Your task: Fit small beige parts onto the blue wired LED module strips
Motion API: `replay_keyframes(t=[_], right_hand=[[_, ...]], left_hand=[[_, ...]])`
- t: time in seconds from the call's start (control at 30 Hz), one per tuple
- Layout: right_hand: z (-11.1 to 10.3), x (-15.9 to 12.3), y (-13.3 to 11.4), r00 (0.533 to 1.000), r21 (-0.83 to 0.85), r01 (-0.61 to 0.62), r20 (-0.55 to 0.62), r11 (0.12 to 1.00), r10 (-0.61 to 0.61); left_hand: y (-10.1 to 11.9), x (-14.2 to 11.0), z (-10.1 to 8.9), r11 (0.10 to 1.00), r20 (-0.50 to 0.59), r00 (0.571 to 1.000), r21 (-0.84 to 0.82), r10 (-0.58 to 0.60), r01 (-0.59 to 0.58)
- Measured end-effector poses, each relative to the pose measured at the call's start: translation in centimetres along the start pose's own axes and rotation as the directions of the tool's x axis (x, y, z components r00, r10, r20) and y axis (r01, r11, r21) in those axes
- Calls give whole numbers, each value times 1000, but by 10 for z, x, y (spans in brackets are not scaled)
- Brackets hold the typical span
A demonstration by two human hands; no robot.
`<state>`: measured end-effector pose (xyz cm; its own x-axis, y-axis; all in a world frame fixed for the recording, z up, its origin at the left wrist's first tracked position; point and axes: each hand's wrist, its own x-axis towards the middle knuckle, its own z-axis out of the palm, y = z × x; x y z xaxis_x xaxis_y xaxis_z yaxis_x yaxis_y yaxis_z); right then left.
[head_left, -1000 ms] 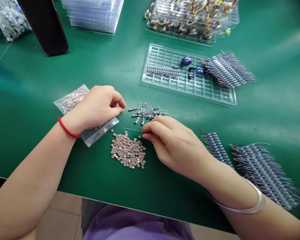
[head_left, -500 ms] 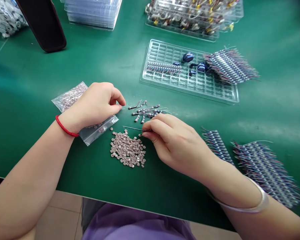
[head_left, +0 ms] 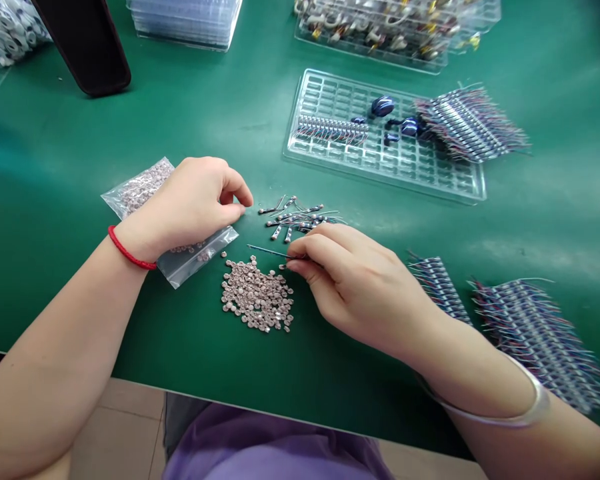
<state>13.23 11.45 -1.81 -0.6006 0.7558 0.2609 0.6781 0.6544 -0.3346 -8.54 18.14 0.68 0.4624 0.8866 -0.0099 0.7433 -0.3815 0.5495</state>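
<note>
My right hand (head_left: 353, 283) pinches a thin wire lead (head_left: 267, 251) that sticks out leftward, just above a heap of small pinkish beads (head_left: 256, 295) on the green table (head_left: 70, 220). My left hand (head_left: 193, 202) rests curled on a clear zip bag (head_left: 145, 193) with more beads, thumb and forefinger pressed together; what they hold is too small to see. A loose cluster of small wired components (head_left: 295, 218) lies between the two hands.
A clear grid tray (head_left: 430, 177) behind holds a row of parts, blue oval pieces (head_left: 383, 105) and a wired bundle (head_left: 467, 123). More wired bundles (head_left: 535, 333) lie at right. Stacked trays (head_left: 185, 20), a filled tray (head_left: 390, 30) and a dark object (head_left: 83, 43) stand at the back.
Both hands stay almost in place; the right hand's pinch on the wire has shifted slightly. The view has tilted a little, so the table's things sit higher.
</note>
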Motion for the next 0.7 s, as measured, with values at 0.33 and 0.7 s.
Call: replay_keyframes(t=[0.33,0.7], right_hand=[[-1,0,0,1000,-6,1,-6,1000,-1],[0,0,0,1000,-11,0,4,1000,0]], left_hand=[[-1,0,0,1000,14,1000,-9,-12,12],[0,0,1,999,12,1000,-30,-16,16]])
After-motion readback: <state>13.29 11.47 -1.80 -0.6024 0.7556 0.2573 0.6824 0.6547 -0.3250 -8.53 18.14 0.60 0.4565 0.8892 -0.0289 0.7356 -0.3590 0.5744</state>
